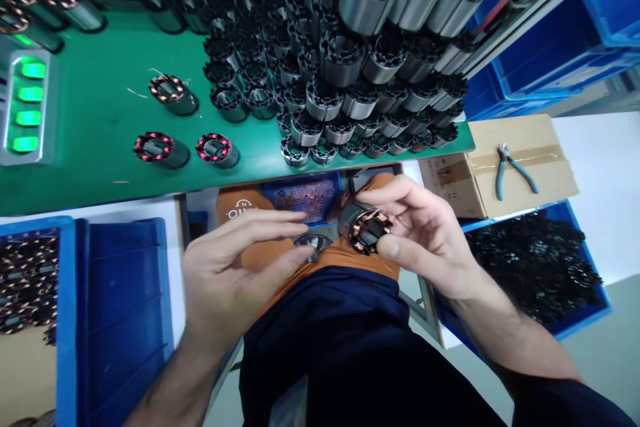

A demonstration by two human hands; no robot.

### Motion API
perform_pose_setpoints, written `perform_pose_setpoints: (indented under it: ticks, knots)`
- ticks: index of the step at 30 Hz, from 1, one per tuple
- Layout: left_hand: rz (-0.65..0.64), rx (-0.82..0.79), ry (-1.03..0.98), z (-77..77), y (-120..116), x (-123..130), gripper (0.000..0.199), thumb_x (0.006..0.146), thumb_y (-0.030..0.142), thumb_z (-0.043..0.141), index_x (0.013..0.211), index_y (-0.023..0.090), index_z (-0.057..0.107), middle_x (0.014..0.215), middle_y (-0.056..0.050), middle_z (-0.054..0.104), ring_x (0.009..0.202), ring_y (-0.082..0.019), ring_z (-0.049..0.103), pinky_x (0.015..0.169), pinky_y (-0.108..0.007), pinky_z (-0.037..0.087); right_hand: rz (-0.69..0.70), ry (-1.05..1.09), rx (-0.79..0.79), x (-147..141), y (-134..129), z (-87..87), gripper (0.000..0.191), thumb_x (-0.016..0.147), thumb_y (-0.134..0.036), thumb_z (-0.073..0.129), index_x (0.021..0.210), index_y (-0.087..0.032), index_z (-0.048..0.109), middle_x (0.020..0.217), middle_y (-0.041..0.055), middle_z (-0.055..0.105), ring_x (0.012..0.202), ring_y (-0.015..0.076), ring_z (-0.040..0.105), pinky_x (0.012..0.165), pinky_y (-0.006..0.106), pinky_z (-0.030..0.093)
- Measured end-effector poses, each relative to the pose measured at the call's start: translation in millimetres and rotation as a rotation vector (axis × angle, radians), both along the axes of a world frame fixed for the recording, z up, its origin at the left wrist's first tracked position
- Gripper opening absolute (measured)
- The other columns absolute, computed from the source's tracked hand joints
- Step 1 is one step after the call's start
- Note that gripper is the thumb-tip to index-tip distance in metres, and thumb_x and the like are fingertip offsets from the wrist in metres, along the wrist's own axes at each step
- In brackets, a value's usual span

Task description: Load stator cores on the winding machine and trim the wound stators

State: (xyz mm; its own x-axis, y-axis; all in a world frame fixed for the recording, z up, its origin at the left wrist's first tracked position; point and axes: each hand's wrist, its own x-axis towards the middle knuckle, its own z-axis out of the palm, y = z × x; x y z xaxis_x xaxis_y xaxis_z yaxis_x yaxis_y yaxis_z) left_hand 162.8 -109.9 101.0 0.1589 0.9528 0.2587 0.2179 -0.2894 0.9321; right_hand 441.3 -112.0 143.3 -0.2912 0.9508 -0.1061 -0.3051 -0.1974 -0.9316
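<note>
My right hand point(430, 233) grips a motor stator point(370, 230), a dark metal cylinder with copper windings round its end, tilted so that the wound end faces me. Beside it, my left hand point(235, 267) is held with fingers stretched out and the thumb apart, holding nothing. Between the hands, lower down, is a shiny round piece point(314, 247); what it is I cannot tell. On the green bench top, a copper-wound stator point(173, 95) with loose wire ends stands apart from two stators with pink-red windings, one at left point(161, 150) and one at right point(217, 149).
Unwound stator cores point(345, 57) are stacked on the green bench point(100, 177). At left are a green-lit fixture point(30, 107) and a blue bin point(125, 293). At right, cutting pliers point(513, 170) lie on a cardboard box point(540, 140), above a bin of black parts point(535, 267).
</note>
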Motion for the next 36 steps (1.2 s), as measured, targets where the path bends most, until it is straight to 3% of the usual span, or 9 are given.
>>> perform_pose_setpoints:
  ticks: [2,5,12,17,23,28,31,33,36]
  knots:
    - [0.004,-0.036,-0.099,11.0,-2,11,0.028,0.099,0.028,0.109,0.121,0.039,0.096,0.136,0.003,0.093,0.126,-0.024,0.088,0.115,-0.041,0.069,0.021,-0.026,0.021,-5,-1,-5.9,0.043,0.101,-0.018,0.105,0.138,-0.025,0.084,0.122,0.0047,0.093,0.107,0.0159,0.09,0.095,0.022,0.073]
    - [-0.028,-0.182,-0.148,14.3,-4,22,0.007,0.109,0.034,0.101,0.111,0.037,0.095,0.139,0.001,0.09,0.124,-0.021,0.085,0.114,-0.037,0.07,0.059,-0.001,0.025,-5,-2,-14.8,0.046,0.104,-0.018,0.102,0.144,-0.026,0.082,0.127,0.0048,0.092,0.111,0.0154,0.09,0.098,0.022,0.072]
    - [-0.06,-0.509,-0.43,-7.2,5,23,0.024,0.114,0.05,0.095,0.103,0.029,0.092,0.121,-0.004,0.093,0.102,-0.019,0.09,0.075,-0.02,0.072,0.102,0.037,-0.038,9,-8,-17.1,0.042,0.108,-0.027,0.099,0.146,-0.026,0.082,0.127,0.0055,0.094,0.113,0.0173,0.091,0.101,0.025,0.072]
    - [-0.196,-0.366,-0.304,7.3,10,18,0.021,0.107,0.047,0.103,0.125,0.037,0.099,0.123,-0.004,0.093,0.117,-0.021,0.088,0.089,-0.023,0.072,0.114,-0.059,-0.002,5,-10,-22.1,0.051,0.107,-0.024,0.1,0.152,-0.027,0.077,0.125,0.004,0.09,0.109,0.0142,0.088,0.097,0.02,0.069]
    - [-0.216,-0.235,-0.207,7.3,12,22,0.006,0.112,0.029,0.097,0.112,0.035,0.095,0.114,0.001,0.089,0.113,-0.014,0.082,0.101,-0.021,0.066,0.121,-0.174,0.058,0,-10,-24.3,0.05,0.11,-0.028,0.097,0.154,-0.025,0.074,0.119,0.004,0.085,0.104,0.0141,0.085,0.095,0.022,0.071]
    - [-0.241,-0.432,-0.231,-6.9,8,23,0.025,0.125,0.042,0.076,0.108,0.027,0.084,0.118,-0.005,0.084,0.102,-0.017,0.082,0.085,-0.024,0.07,0.119,-0.012,0.014,6,-14,-31.5,0.06,0.107,-0.027,0.099,0.16,-0.028,0.071,0.127,0.0053,0.086,0.114,0.0172,0.087,0.1,0.025,0.071]
    - [-0.149,-0.365,-0.239,-7.5,7,16,0.032,0.125,0.054,0.076,0.107,0.027,0.079,0.114,-0.005,0.086,0.096,-0.02,0.086,0.077,-0.028,0.072,0.105,-0.028,-0.004,9,-13,-29.1,0.063,0.106,-0.024,0.098,0.162,-0.03,0.069,0.127,0.004,0.086,0.112,0.0162,0.086,0.096,0.023,0.069]
    - [-0.042,-0.162,-0.153,-1.8,5,8,0.028,0.113,0.052,0.094,0.12,0.03,0.079,0.125,-0.006,0.088,0.111,-0.025,0.089,0.093,-0.036,0.076,0.098,-0.075,0.019,8,-12,-25.6,0.064,0.106,-0.02,0.097,0.162,-0.031,0.067,0.124,0.002,0.085,0.11,0.014,0.084,0.094,0.02,0.067]
    - [-0.05,0.081,0.121,11.1,-4,1,0.082,0.087,0.049,0.119,0.153,0.032,0.075,0.152,-0.009,0.086,0.144,-0.036,0.084,0.131,-0.055,0.068,0.14,-0.129,0.06,-1,-10,-21.3,0.064,0.109,-0.02,0.093,0.164,-0.03,0.063,0.12,0.0008,0.083,0.107,0.0135,0.083,0.095,0.021,0.068]
